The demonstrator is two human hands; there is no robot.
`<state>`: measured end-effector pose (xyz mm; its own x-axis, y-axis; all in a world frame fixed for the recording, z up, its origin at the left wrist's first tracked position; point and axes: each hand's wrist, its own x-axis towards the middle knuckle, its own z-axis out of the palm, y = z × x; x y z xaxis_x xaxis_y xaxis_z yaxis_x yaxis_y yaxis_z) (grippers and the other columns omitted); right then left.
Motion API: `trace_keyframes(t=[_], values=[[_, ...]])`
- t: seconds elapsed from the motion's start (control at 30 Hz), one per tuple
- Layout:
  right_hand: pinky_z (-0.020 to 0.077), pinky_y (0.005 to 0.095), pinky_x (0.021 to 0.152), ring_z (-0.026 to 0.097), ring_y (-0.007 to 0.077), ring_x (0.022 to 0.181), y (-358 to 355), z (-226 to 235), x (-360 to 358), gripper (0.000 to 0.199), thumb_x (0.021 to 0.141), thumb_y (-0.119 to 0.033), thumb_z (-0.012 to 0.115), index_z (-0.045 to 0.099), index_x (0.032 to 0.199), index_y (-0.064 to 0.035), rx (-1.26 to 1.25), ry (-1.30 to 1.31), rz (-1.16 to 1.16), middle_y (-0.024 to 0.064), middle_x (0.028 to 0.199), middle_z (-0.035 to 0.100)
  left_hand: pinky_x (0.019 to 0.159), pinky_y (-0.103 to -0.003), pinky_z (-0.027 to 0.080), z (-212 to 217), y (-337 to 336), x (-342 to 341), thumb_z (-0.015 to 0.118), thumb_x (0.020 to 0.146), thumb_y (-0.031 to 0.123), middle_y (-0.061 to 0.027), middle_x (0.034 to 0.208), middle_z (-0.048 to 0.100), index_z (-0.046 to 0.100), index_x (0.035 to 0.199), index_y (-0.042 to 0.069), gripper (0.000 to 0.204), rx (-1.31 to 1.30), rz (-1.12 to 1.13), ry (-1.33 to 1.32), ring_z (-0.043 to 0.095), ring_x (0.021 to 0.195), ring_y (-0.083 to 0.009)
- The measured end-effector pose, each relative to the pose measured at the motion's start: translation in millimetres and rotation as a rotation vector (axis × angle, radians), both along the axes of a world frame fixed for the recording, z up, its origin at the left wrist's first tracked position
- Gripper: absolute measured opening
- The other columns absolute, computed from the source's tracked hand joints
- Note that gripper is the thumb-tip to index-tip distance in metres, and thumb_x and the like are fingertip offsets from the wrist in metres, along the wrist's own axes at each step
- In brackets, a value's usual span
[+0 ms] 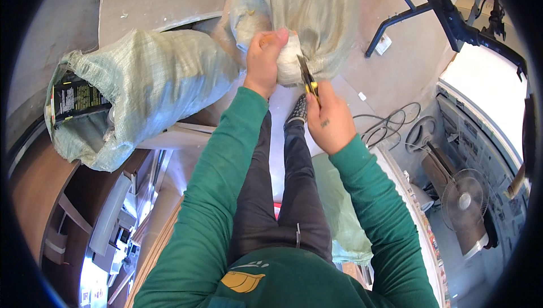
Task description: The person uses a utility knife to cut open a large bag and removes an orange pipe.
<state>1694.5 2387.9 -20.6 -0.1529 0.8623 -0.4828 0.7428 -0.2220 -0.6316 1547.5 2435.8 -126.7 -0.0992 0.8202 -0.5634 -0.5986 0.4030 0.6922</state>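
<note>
My left hand (264, 62) is closed around a small white piece (291, 59) with an orange-brown upper edge; its kind is unclear. In my right hand (330, 120) is a black-and-yellow utility knife (307, 76), gripped by the handle. Its dark tip points up and away, touching or very close to the right side of the white piece. Just behind both hands stands a bulging, pale green woven sack (311, 14). A second woven sack (164, 76) lies to the left, its open mouth showing a black printed package (79, 101).
Wooden furniture (42, 195) stands at lower left. A black metal frame (441, 11) rises at far right, near loose dark cables (390, 126) on the floor. A fan (464, 200) stands at right. Another green sack (339, 206) lies beside my legs.
</note>
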Motion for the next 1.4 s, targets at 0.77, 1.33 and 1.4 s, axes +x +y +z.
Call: trace_keyframes(t=[0.77, 1.33, 1.4], values=[[0.0445, 0.0591, 0.063, 0.060, 0.0503, 0.072, 25.1, 2.5, -14.2, 0.016, 0.096, -0.014, 0.055, 0.046, 0.100, -0.0012, 0.054, 0.044, -0.054, 0.0286, 0.072, 0.061, 0.087, -0.027, 0.046, -3.8, -8.7, -2.9, 0.064, 0.098, 0.037, -0.0051, 0.105, 0.063, 0.059, 0.110, 0.002, 0.038, 0.090, -0.019, 0.099, 0.057, 0.095, -0.0117], [0.0439, 0.0605, 0.065, 0.060, 0.0511, 0.072, 22.3, 3.6, -22.9, 0.017, 0.096, -0.015, 0.054, 0.045, 0.097, -0.0009, 0.050, 0.057, -0.121, 0.0294, 0.071, 0.061, 0.088, -0.027, 0.046, -4.0, -7.3, -5.4, 0.064, 0.098, 0.035, -0.0064, 0.105, 0.064, 0.059, 0.111, 0.000, 0.038, 0.092, 0.000, 0.054, 0.057, 0.095, -0.0116], [0.0439, 0.0605, 0.065, 0.060, 0.0511, 0.072, 22.0, 3.4, -24.0, 0.017, 0.096, -0.015, 0.054, 0.045, 0.097, -0.0008, 0.054, 0.062, -0.140, 0.0296, 0.071, 0.061, 0.088, -0.027, 0.046, -3.4, -7.1, -2.8, 0.064, 0.099, 0.033, -0.0059, 0.104, 0.064, 0.059, 0.111, -0.001, 0.037, 0.101, 0.018, 0.080, 0.057, 0.095, -0.0111]])
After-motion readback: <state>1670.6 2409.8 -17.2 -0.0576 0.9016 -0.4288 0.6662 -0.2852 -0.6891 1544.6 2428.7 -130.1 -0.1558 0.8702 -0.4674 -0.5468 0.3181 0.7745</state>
